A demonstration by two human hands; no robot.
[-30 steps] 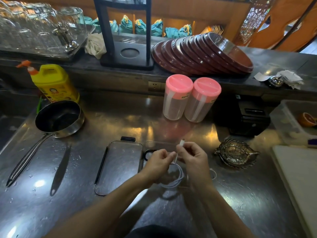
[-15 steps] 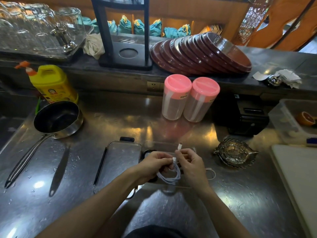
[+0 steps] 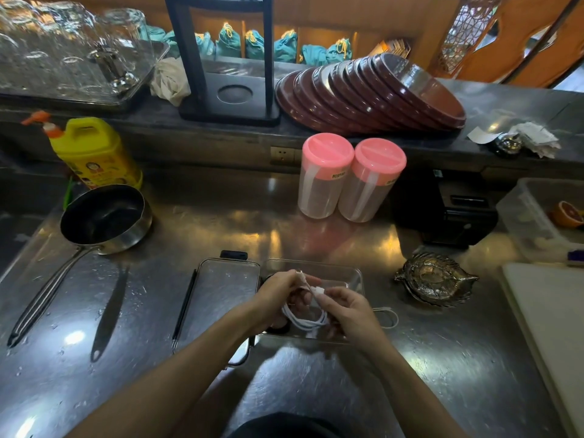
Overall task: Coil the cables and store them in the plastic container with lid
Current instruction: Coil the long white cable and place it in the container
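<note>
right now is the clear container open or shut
Open. The clear container has no cover on; its lid lies flat on the counter beside it, at its left.

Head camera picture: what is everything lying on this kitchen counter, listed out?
clear plastic container: one, counter centre, under the hands
clear lid: one, left of it
white cable: one, coiled, held over the container
second white cable: one, right of the container
pink-lidded jars: two, behind
steel saucepan: one, left
yellow bottle: one, far left
dark red plates: stack, back ledge
metal leaf dish: one, right
left hand, right hand: gripping the cable
</note>
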